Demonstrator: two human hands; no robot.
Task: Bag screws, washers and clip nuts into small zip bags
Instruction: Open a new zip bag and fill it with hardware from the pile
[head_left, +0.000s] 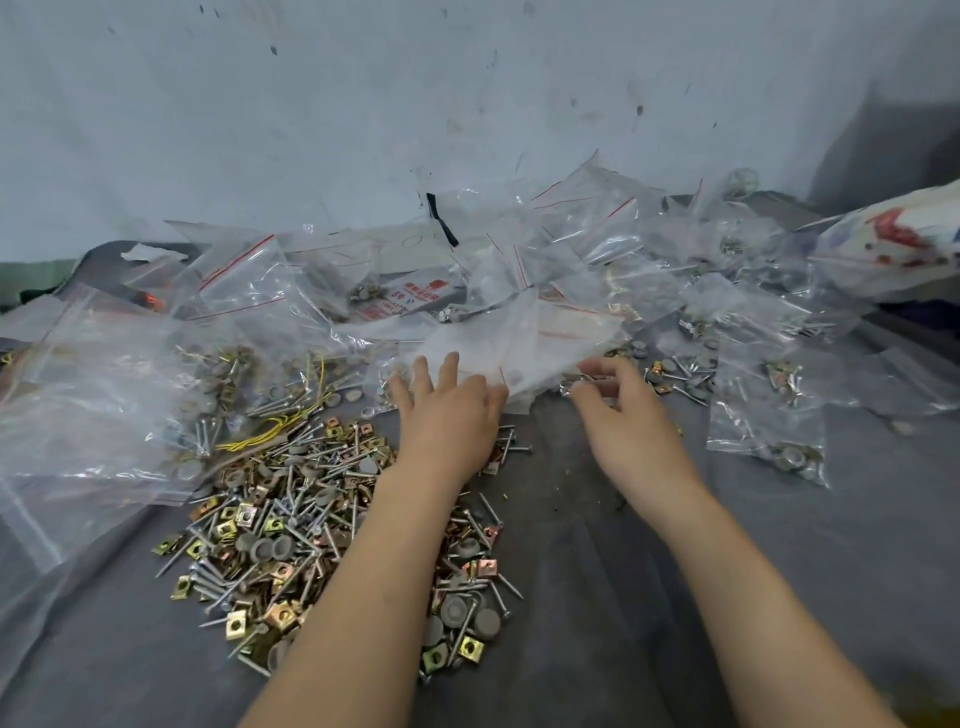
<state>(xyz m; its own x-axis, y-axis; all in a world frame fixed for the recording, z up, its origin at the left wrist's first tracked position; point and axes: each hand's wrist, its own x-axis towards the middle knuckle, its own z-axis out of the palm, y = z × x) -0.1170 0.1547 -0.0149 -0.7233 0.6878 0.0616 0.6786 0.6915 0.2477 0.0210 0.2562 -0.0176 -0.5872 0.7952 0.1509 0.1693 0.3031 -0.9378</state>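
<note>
A heap of loose hardware (291, 525), made of screws, grey washers and brass clip nuts, lies on the grey cloth (597, 597) under my left forearm. Beyond it is a stack of empty small zip bags (524, 332) with red seal lines. My left hand (447, 415) reaches over the heap, its straight fingers touching the near edge of that stack. My right hand (626, 415) hovers just right of the stack with fingers loosely curved, and I see nothing gripped between them. Filled small bags (769, 415) lie scattered to the right.
Large crumpled clear plastic bags (93, 395) cover the left side, partly over more hardware. A yellow wire (280, 426) lies at the heap's far edge. A printed white bag (893, 244) sits at the far right. A stained wall (467, 104) closes the back.
</note>
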